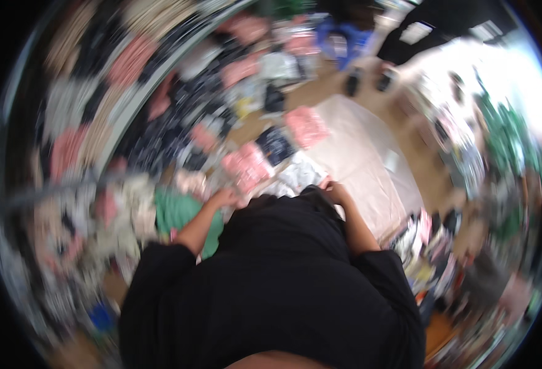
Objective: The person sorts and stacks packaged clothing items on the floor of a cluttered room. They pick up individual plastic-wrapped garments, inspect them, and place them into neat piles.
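Note:
Motion blurs much of the view. My left hand (224,198) is nearest the lower edge of a pink plastic-wrapped packet (246,167); its fingers are too smeared to read. On the other side of my black top, my right hand (337,192) is bent inward near the pale pink sheet (369,157). My top partly hides its fingers, so any grip there is unclear. Between the hands lies a whitish wrapped packet (305,172). Beyond it are a navy packet (275,145) and a second pink packet (306,126). Green cloth (175,212) lies beside my left forearm.
Shelves of folded garments (132,61) rise at the left, with heaps of wrapped clothing (184,126) beside them. A blue stool (345,42) and a person in dark clothes (428,31) are at the back. Green garments (511,135) and mixed piles line the right.

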The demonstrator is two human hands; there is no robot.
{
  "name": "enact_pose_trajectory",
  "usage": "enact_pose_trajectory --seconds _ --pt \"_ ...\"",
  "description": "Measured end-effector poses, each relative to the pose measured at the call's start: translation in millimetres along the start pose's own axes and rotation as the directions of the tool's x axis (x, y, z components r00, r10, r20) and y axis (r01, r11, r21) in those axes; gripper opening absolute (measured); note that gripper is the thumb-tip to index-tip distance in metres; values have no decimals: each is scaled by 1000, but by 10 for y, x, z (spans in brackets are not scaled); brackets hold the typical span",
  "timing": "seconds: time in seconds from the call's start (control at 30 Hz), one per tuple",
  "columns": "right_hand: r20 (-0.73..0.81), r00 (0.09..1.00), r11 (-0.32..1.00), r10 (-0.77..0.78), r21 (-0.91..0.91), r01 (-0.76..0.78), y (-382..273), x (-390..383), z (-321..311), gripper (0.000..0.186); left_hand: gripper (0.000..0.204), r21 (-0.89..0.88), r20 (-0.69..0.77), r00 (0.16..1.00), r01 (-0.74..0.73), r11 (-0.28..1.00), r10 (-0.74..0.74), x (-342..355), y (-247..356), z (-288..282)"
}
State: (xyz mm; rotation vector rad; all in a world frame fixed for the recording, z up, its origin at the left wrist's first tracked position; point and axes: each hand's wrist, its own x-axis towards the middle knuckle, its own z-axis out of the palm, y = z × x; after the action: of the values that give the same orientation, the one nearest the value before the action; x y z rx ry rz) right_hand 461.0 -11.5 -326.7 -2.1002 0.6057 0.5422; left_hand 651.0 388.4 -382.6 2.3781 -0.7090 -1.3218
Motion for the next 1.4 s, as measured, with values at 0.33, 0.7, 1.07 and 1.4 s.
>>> enact_pose_trajectory --seconds 0.33,0.7,1.07,1.4 --pt "151 950 961 275 -27 -274 1245 522 -226 41 15 -167 -271 960 27 986 -72 178 653 -19" --pt "140 939 940 314 -184 -287 640 1175 -150 45 17 -586 -314 897 74 807 -310 -272 -52 645" --pt "333 938 883 97 -465 73 -437 3171 3005 36 20 -776 -80 934 161 610 -347 749 -1718 892" --pt "133 972 964 -191 -163 212 -1017 6609 5638 106 33 -738 235 942 334 586 -241 1058 -2552 1430"
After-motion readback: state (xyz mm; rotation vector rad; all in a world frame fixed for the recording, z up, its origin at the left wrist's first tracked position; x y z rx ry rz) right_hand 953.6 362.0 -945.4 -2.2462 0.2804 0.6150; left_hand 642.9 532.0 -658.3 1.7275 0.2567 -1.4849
